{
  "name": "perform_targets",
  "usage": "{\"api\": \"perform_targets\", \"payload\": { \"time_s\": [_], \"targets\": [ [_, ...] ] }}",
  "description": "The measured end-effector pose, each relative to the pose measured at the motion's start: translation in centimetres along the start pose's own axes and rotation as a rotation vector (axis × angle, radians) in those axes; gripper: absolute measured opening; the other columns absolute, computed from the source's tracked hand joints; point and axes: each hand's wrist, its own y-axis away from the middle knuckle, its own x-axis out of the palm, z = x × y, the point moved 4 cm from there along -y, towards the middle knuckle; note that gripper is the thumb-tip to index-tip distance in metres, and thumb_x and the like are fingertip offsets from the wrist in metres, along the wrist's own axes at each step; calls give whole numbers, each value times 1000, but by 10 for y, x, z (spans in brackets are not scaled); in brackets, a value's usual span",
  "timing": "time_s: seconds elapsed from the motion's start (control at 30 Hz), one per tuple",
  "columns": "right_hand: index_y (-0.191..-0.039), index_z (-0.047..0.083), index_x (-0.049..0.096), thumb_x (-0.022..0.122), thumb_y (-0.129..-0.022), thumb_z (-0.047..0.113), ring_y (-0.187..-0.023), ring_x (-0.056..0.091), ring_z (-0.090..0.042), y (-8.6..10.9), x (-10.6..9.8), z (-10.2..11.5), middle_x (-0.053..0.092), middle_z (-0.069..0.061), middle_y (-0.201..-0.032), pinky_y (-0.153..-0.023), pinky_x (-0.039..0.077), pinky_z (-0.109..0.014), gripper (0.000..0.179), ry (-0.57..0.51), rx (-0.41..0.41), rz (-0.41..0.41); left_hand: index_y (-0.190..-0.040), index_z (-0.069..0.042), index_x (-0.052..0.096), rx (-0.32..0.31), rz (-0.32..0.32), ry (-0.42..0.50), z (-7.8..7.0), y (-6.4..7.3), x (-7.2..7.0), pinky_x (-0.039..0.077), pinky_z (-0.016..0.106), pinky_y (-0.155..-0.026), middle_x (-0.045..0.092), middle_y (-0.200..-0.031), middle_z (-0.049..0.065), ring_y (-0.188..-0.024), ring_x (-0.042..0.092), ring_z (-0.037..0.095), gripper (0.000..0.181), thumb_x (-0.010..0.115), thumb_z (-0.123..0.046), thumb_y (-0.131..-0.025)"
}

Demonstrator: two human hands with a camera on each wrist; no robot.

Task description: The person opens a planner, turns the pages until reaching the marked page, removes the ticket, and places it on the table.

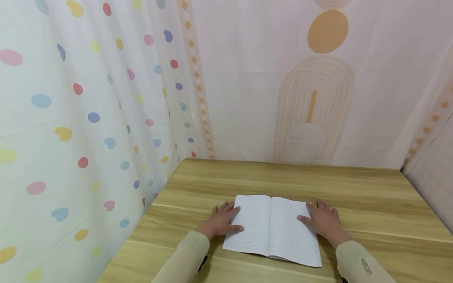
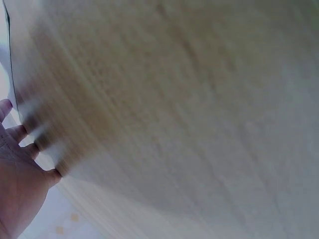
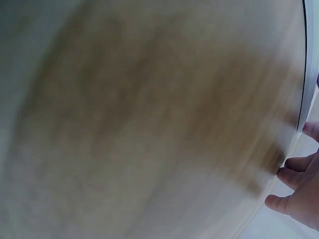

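An open notebook [image 1: 252,230] with lined white pages lies flat on the wooden table [image 1: 283,177]. I see no writing on its lines. My left hand [image 1: 221,221] rests at its left edge, the thumb lying over the page and the other fingers spread toward the tabletop. At the right edge rests my right hand [image 1: 325,221], its thumb likewise on the page. In the left wrist view the left hand [image 2: 20,184] touches the table with its fingertips. The right wrist view has the right hand [image 3: 304,189] at its border, fingers apart; most of that view is blurred wood.
Behind the table hangs a pale curtain [image 1: 240,98] with an arch pattern. On the left, a white curtain [image 1: 106,98] with coloured dots and hearts runs along the table's side. The table's far edge [image 1: 290,163] meets the back curtain.
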Motion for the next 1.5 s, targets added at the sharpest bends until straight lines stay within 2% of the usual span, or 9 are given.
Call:
{"api": "perform_targets", "payload": {
  "time_s": [0.4, 0.6, 0.73, 0.93, 1.1, 1.2, 1.3, 1.4, 1.5],
  "targets": [
    [-138, 1, 57, 61, -95, 48, -132, 32, -59, 2, 0, 4, 34, -42, -143, -100, 21, -77, 64, -4, -47, -21, -153, -10, 39, -1, 8, 3, 1, -1, 1, 10, 61, -116, 21, -163, 15, -149, 14, 37, 80, 63, -56, -92],
    [-130, 1, 64, 68, -93, 37, -126, 43, -54, -1, -3, 8, 47, -35, -137, -97, 32, -73, 52, -28, -93, -86, -153, -10, 39, 5, 14, 2, -1, 0, 3, 12, 62, -115, 22, -162, 16, -149, 15, 38, 80, 63, -56, -92],
    [-137, -5, 54, 68, -95, 29, -109, 58, -42, -9, -12, 14, 58, -30, -125, -91, 46, -58, 57, -307, -23, -91, -153, -9, 39, 10, 6, -2, -2, -1, 1, 12, 62, -115, 22, -162, 16, -149, 16, 38, 79, 63, -55, -92],
    [-155, -7, 15, 60, -100, 18, -98, 66, -33, -15, -35, 34, 54, -37, -129, -81, 55, -43, 75, -797, 116, -47, -153, -9, 38, 9, 3, 2, -1, -2, 0, 11, 62, -115, 21, -162, 16, -149, 15, 38, 79, 63, -54, -93],
    [-154, -5, 23, 50, -103, 16, -76, 66, -14, -18, -39, 59, 64, -24, -115, -69, 57, -29, 61, -1092, 158, -5, -153, -9, 38, 4, 6, -4, 2, -3, 0, 11, 62, -115, 21, -162, 16, -149, 15, 38, 81, 63, -55, -92],
    [-152, -6, 30, 44, -107, 18, -78, 68, -16, -18, -33, 76, 63, -23, -117, -72, 58, -32, 52, -1209, 72, 46, -153, -10, 39, 2, 4, 4, 4, -4, 0, 11, 62, -115, 21, -162, 15, -149, 15, 37, 81, 64, -55, -91],
    [-147, -7, 40, 44, -107, 17, -92, 70, -27, -14, -23, 95, 63, -26, -121, -80, 57, -40, 47, -1060, -127, 83, -152, -10, 40, 4, -7, 28, 5, -4, -1, 11, 62, -115, 23, -162, 15, -149, 16, 37, 80, 65, -55, -91],
    [-140, -3, 53, 53, -103, 20, -111, 64, -35, -5, -9, 112, 64, -23, -126, -93, 51, -49, 43, -652, -354, 70, -150, -7, 44, 22, -42, 99, 5, -3, -3, 11, 64, -115, 28, -160, 17, -147, 19, 39, 71, 63, -48, -95],
    [-132, 5, 64, 60, -99, 28, -122, 57, -37, 5, 6, 124, 62, -18, -131, -101, 42, -55, 40, -258, -505, 49, -147, -2, 46, 22, -118, 272, 6, -1, -9, 12, 63, -114, 36, -155, 20, -145, 25, 42, 56, 48, -39, -105]
  ]
}}
